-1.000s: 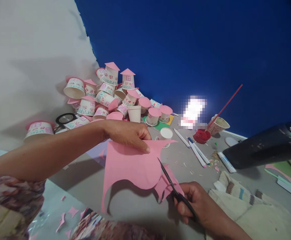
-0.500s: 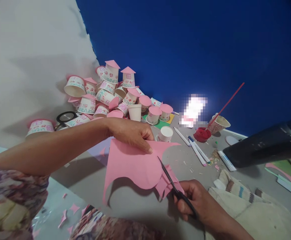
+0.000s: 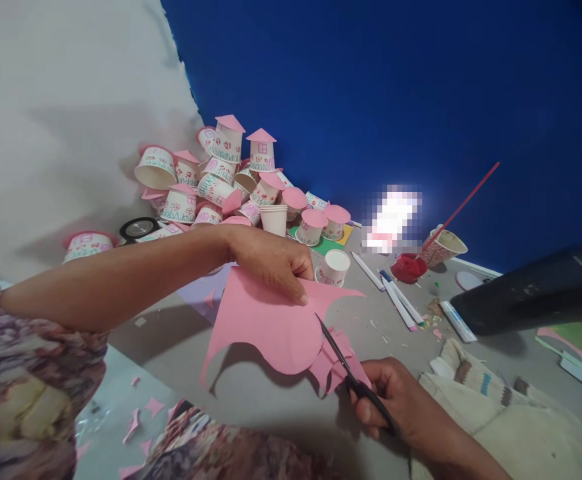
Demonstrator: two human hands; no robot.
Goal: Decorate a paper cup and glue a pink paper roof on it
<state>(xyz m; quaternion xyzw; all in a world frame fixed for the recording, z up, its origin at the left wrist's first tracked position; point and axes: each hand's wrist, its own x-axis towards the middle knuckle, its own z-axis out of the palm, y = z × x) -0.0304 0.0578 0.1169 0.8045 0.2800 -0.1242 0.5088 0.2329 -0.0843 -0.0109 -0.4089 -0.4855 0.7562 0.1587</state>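
Observation:
My left hand (image 3: pixel 275 260) pinches the top edge of a pink paper sheet (image 3: pixel 255 313), thumb on its upper face. Curved cuts shape the sheet's lower edge and right side. In my right hand (image 3: pixel 388 400) is a pair of black scissors (image 3: pixel 343 363), fingers through the handles. The blades look nearly closed and point up and left, their tips at the paper's right edge below my left thumb. Cut pink paper scraps (image 3: pixel 338 353) hang or lie beside the blades; whether they are still joined to the sheet I cannot tell.
A pile of decorated paper cups (image 3: pixel 215 190) with pink cone roofs stands against the wall. Behind the sheet is an upturned cup (image 3: pixel 335 267). Markers (image 3: pixel 401 300), a red pot (image 3: pixel 409 267), a dark cylinder (image 3: pixel 521 293) and a cream cloth (image 3: pixel 501 407) lie to the right.
The whole view has shifted slightly, so the cups and markers appear a little further right. Both hands keep their hold, and the paper and scissors have hardly moved.

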